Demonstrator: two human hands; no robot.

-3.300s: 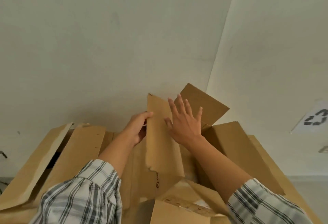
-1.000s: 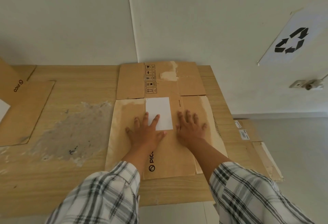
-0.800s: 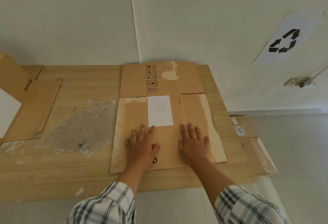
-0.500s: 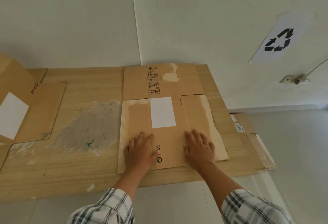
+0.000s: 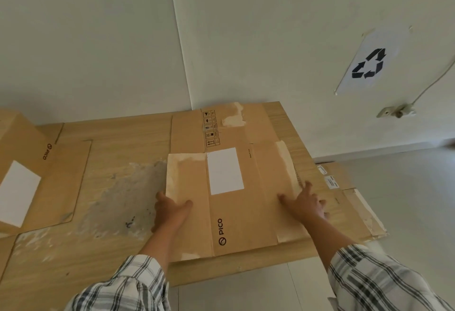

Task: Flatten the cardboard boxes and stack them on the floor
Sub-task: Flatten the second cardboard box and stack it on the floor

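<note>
Hands: 2, both bare, each coming out of a plaid sleeve.
Left hand (image 5: 170, 208): grip closed on the left edge of the flattened box (image 5: 246, 202), thumb on top, the other fingers out of sight under the edge.
Right hand (image 5: 305, 203): at the box's right edge, fingers spread, index finger pointing forward; it rests on the cardboard, but I cannot tell whether the grip has closed round the edge.
Flattened box: 1 between the hands, lying flat on top of the wide cardboard sheet (image 5: 110, 153), printed "PICO" near its front edge, with 1 white label (image 5: 225, 170) in its middle and pale torn strips down both sides.
Cardboard under it: 1 more flat piece (image 5: 248, 123) sticks out behind the box, carrying a column of 5 small handling symbols; further flat pieces (image 5: 354, 202) poke out to the right with 2 small white stickers.
Other box: 1 at the left edge (image 5: 22, 163), also marked "PICO", with 1 white label; only part of it is in view.
Sheet: 1 grey scuffed patch (image 5: 118, 202) left of the box, touching the left hand's side.
Floor (image 5: 406, 192): pale, bare to the right and in front of the stack.
Wall: 1 paper sign with a recycling mark (image 5: 369, 63); 1 socket (image 5: 394, 111) below it with 1 cord running up.
In the way: both forearms cover the front corners of the box.
Containers: none standing open; every piece in view lies flat or nearly so.
</note>
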